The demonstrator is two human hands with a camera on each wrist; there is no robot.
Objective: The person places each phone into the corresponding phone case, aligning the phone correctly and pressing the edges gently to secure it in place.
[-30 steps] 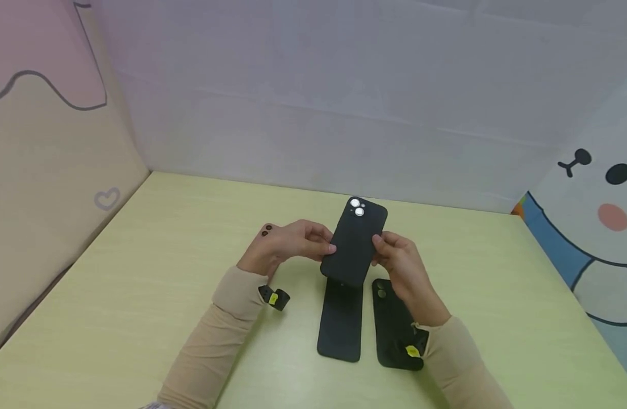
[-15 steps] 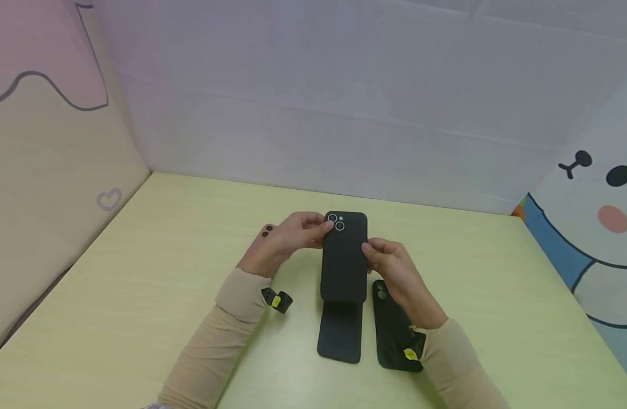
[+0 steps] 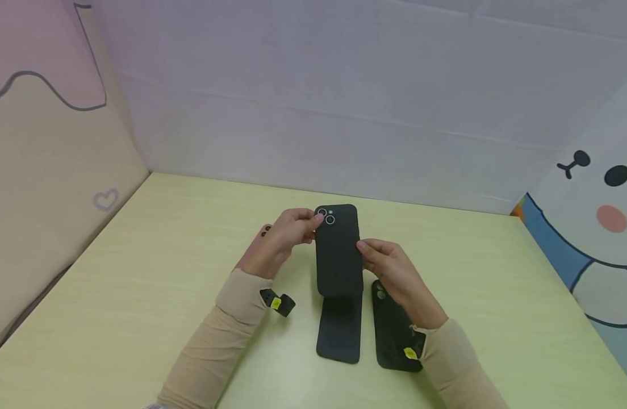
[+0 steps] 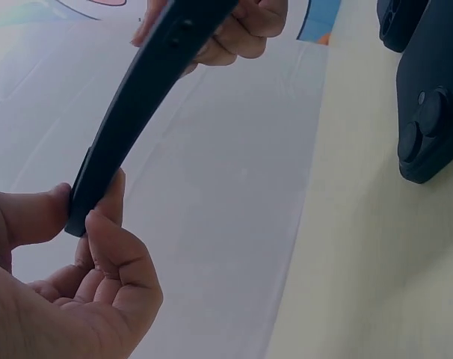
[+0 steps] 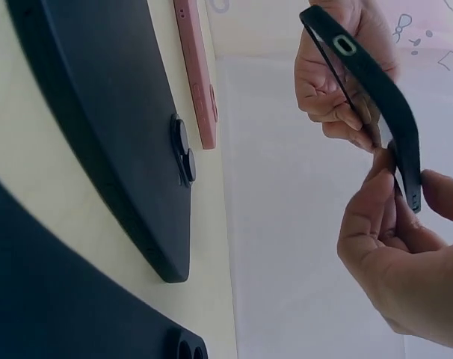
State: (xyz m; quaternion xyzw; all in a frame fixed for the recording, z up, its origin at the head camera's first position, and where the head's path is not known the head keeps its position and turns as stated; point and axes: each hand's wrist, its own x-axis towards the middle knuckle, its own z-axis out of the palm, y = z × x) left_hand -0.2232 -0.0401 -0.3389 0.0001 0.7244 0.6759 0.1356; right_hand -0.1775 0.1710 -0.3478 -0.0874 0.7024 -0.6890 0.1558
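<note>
A black phone case (image 3: pixel 338 255) with two ringed camera openings is held up in the air, its lower end overlapping a flat black phone (image 3: pixel 339 335) on the table in the head view. My left hand (image 3: pixel 290 232) pinches its upper left edge by the camera openings. On the opposite edge, my right hand (image 3: pixel 387 264) pinches it between thumb and fingers. Seen edge-on, the case (image 5: pixel 391 105) looks bent, with a small port cutout in its end. A black phone-shaped piece (image 3: pixel 395 335) with camera rings lies under my right wrist.
Behind my left hand lies a pink phone-shaped piece (image 3: pixel 252 244), partly hidden by the wrist. The pale yellow table (image 3: pixel 139 307) meets a whitish cloth wall (image 3: pixel 344 113) at the back. Printed cloth panels stand at left and right.
The case has straightened from a tilt and moved left. My left hand has shifted from its lower left edge up to the camera corner; my right hand moved slightly left with it.
</note>
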